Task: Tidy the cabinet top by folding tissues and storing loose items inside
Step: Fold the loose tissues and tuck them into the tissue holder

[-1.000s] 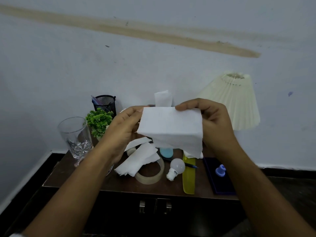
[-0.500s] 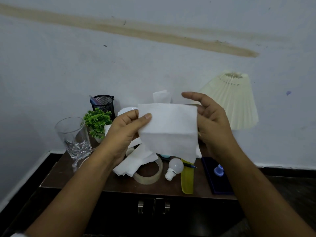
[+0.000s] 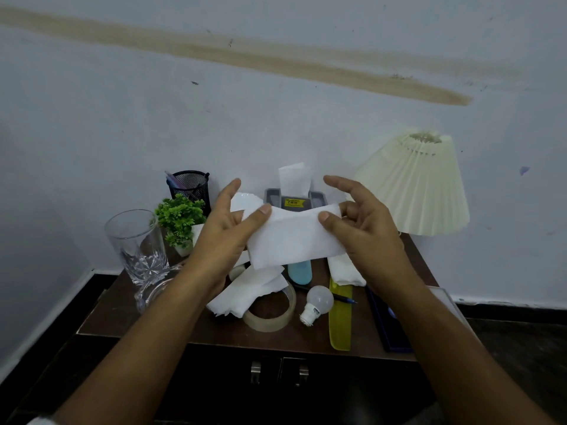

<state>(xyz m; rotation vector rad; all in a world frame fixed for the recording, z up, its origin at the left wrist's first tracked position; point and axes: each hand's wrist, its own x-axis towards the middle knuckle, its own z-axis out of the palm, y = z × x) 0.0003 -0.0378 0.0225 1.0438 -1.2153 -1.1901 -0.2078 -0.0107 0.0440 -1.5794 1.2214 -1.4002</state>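
Observation:
I hold a white tissue (image 3: 294,237) above the dark wooden cabinet top (image 3: 129,314), folded into a wide band. My left hand (image 3: 227,237) pinches its left end with the thumb on top; my right hand (image 3: 362,228) pinches its right end. More loose tissues (image 3: 248,291) lie crumpled under my left hand, and another folded one (image 3: 345,271) lies below my right hand. A grey tissue holder (image 3: 291,199) with a tissue sticking up stands at the back. On the top lie a tape roll (image 3: 271,315), a bulb (image 3: 317,302), a yellow comb (image 3: 340,320), a pen (image 3: 345,299) and a blue bottle (image 3: 300,271).
A tall glass (image 3: 135,246) and a second clear glass piece (image 3: 153,289) stand at the left, with a small green plant (image 3: 179,219) and a black mesh pen cup (image 3: 190,187) behind. A cream lampshade (image 3: 414,185) stands at the right. A dark blue case (image 3: 386,323) lies by the right edge. Two cabinet door handles (image 3: 277,374) show below.
The tissue hung as a tall sheet held at its top corners. Now it is folded to a shorter band and held lower, which uncovers the tissue holder behind.

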